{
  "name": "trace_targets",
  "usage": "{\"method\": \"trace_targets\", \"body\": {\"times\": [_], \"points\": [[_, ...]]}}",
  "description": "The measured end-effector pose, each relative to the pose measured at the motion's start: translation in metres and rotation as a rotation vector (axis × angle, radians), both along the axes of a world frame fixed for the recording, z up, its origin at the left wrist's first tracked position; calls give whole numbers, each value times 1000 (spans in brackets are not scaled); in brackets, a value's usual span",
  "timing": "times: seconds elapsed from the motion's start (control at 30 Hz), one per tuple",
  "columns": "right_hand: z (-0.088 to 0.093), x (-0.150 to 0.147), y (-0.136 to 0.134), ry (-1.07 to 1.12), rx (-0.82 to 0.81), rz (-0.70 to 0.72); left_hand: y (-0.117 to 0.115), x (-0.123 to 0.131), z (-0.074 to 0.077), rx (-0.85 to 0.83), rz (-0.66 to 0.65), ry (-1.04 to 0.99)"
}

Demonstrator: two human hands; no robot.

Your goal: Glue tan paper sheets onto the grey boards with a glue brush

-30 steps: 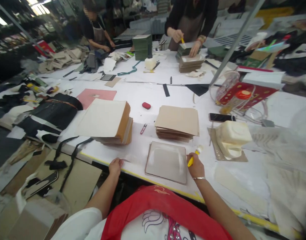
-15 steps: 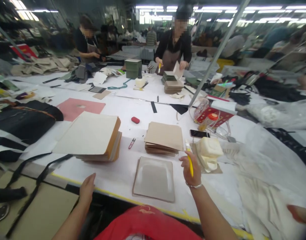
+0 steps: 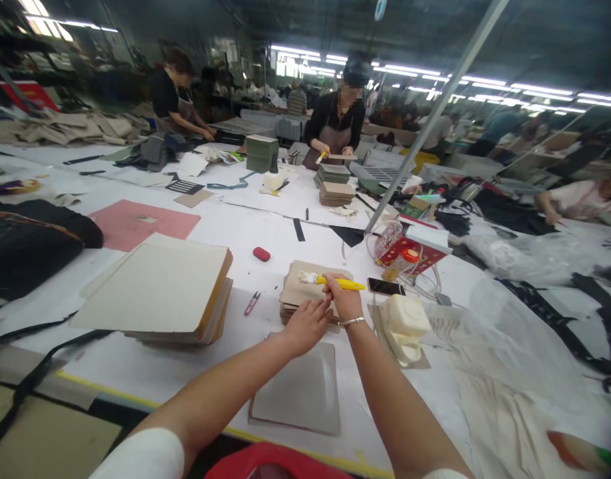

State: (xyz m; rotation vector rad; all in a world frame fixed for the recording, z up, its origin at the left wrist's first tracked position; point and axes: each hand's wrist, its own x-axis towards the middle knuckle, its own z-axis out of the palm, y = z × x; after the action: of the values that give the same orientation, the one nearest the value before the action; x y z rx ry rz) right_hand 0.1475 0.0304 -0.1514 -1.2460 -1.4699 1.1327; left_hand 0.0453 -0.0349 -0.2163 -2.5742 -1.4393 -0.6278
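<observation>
My right hand (image 3: 346, 301) is closed round a yellow-handled brush (image 3: 332, 282), bristles pointing left, held over a stack of brown card sheets (image 3: 298, 291). My left hand (image 3: 305, 324) reaches in beside it, fingers curled at the stack's near edge, touching the top sheets. A grey glue-coated board (image 3: 298, 392) lies flat on the white table (image 3: 185, 369) just below both hands. A cream plastic glue container (image 3: 403, 324) sits on a brown sheet to the right.
A big pile of cream boards (image 3: 160, 289) lies at left, with small snips (image 3: 250, 303) and a red case (image 3: 261, 254) between the piles. A phone (image 3: 385, 287) and red box (image 3: 409, 251) stand at right. Two people work across the table. A slanted metal pole (image 3: 425, 126) rises behind.
My left hand left the table's front edge and reached across to the brown stack. My right hand lifted the brush from beside the grey board to above the stack. The camera tilted upward.
</observation>
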Motion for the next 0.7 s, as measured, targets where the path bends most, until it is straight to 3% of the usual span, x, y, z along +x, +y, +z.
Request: {"method": "trace_targets", "body": {"times": [0.1, 0.23, 0.37, 0.5, 0.6, 0.7], "points": [[1, 10, 6, 39, 47, -60, 28, 3, 5, -191, 10, 139], [-6, 48, 3, 145, 82, -221, 43, -5, 11, -322, -15, 217], [-17, 96, -22, 251, 89, -417, 46, -9, 13, -398, -22, 171], [-26, 128, -58, 258, 38, -495, 45, -6, 18, -475, -2, 90], [-33, 135, -81, 203, 42, -491, 37, -11, 37, -342, 10, -22], [-41, 127, -98, 109, 71, -416, 14, -21, 64, -115, 152, -332]]}}
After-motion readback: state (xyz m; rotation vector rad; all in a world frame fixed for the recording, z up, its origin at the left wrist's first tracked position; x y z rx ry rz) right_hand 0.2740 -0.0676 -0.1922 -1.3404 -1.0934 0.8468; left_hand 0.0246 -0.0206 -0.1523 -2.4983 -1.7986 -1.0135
